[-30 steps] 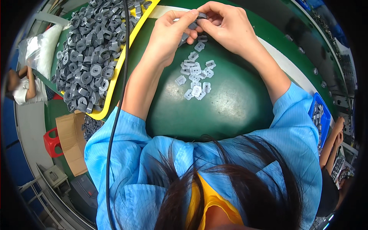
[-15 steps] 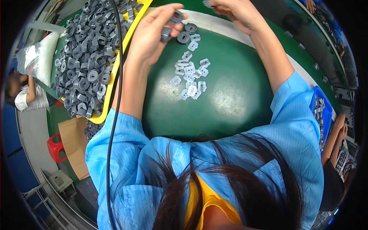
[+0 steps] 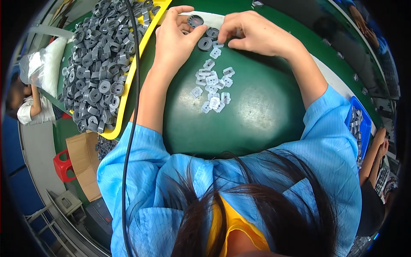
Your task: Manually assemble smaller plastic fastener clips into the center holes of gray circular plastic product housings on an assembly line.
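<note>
My left hand (image 3: 174,38) is closed on a dark grey round plastic cap (image 3: 195,21), held on edge between thumb and fingers. A second grey part shows partly behind its fingers. Across from it, my right hand (image 3: 259,34) has curled fingers with a gap between thumb and forefinger. Its forefinger tip is at a small clear plastic piece (image 3: 217,44), partly covering it. Two more grey caps, one upright ring-like (image 3: 212,33) and one flat (image 3: 205,43), rest between the hands. Several clear plastic pieces (image 3: 212,79) lie in a loose group on the green table (image 3: 257,115).
At left, a yellow tray (image 3: 112,133) is heaped with grey caps. A black cable (image 3: 136,81) hangs down in front of it. A green strip (image 3: 295,30) beyond the pale ledge carries small parts. The right side has a blue bin (image 3: 366,124) and another person's hands (image 3: 381,141).
My right hand has come down and left from the far strip to the clear pieces; a small part now sits on that strip. My left hand has turned, bringing the cap upright.
</note>
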Available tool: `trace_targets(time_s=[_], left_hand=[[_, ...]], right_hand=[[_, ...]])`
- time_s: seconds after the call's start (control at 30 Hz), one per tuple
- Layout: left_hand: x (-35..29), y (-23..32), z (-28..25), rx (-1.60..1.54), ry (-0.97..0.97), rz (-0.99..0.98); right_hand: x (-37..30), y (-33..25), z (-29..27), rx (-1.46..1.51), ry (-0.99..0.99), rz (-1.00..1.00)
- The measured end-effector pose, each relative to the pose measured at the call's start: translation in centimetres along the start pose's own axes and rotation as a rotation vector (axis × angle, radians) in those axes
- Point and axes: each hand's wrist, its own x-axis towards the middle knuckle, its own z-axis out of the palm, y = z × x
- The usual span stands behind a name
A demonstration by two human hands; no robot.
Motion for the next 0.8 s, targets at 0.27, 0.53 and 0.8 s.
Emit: trace_targets(time_s=[0.27,0.53,0.8], left_hand=[[-0.2,-1.2,-0.7,-0.196,-0.050,-0.088],[-0.4,0.1,1.4,-0.139,0.088,0.070],[-0.9,0.5,0.5,-0.158,-0.038,0.009]], right_hand=[[0.7,1.3,1.1,0.117,0.000,-0.103],[1.9,-1.2,1.1,0.595,0.281,0.175],[1.3,-2.4,1.7,-0.003,0.557,-0.037]])
